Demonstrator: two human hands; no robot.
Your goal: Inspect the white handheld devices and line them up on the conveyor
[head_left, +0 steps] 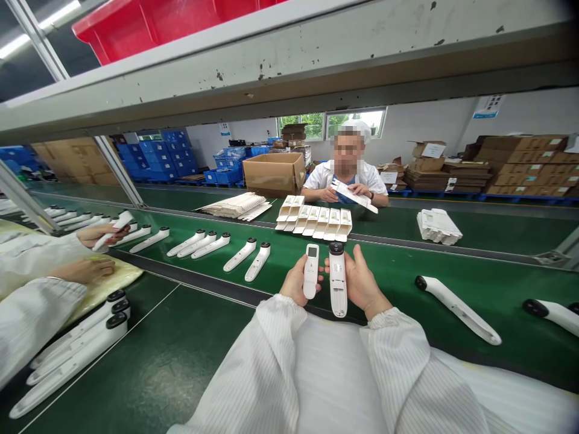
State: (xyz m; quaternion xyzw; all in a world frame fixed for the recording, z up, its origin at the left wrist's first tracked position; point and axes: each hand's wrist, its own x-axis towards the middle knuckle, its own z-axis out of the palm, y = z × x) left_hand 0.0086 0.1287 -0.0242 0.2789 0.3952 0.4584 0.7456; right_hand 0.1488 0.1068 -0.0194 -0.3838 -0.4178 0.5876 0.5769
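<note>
My left hand [294, 282] pinches a white faceplate [311, 272]; my right hand [362, 282], thumb spread wide, supports a likely thermometer body [338, 283] just beside those left fingers. My grip behind it's mostly hidden, but with that thumb off, it could twist loose or knock the faceplate.

The small piece [311, 274] is showing white with a dark screen [312, 252]. The longer piece [338, 283] is showing white with a black tip [336, 248]. The sleeves [275, 355] are wearing thin grey stripes on white. The belt [398, 262] is shining green. The bin [149, 30] is looking red, the crates [156, 155] are looking blue, and the box [272, 175] is looking brown. The shelf [316, 54] is showing dark specks on pale grey.
</note>
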